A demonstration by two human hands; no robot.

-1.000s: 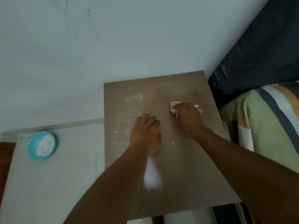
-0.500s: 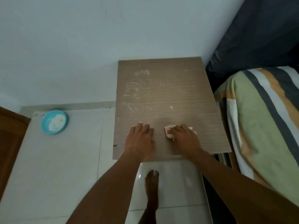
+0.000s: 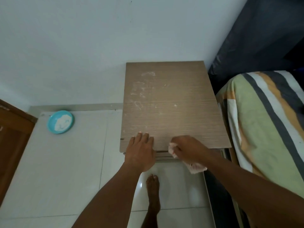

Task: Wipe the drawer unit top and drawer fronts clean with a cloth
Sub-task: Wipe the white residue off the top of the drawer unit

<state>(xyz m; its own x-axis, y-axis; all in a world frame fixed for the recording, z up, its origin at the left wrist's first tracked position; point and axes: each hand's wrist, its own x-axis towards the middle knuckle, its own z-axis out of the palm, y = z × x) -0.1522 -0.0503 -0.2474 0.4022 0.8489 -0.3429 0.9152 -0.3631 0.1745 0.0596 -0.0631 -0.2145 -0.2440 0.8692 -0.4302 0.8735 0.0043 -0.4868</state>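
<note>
Left hand (image 3: 140,152) flat, fingers straight, on front edge of unit top (image 3: 172,104). Right hand (image 3: 189,150) clenched round cloth (image 3: 196,167) at that edge, cloth hanging over drawer front (image 3: 162,156). White smears (image 3: 141,89) at rear left of top. Blue dish (image 3: 50,124) on floor (image 3: 65,170) by wall (image 3: 82,46) holds white powder (image 3: 63,122)

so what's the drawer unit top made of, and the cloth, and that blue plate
Drawer unit top: probably wood-grain laminate on board, matte; fine straight printed-looking lines, thin flat edge. Cloth in the right hand: thin pinkish fabric, soft; it crumples and hangs limp. Plate: smooth turquoise, plastic or glazed ceramic, cannot tell which.
</note>
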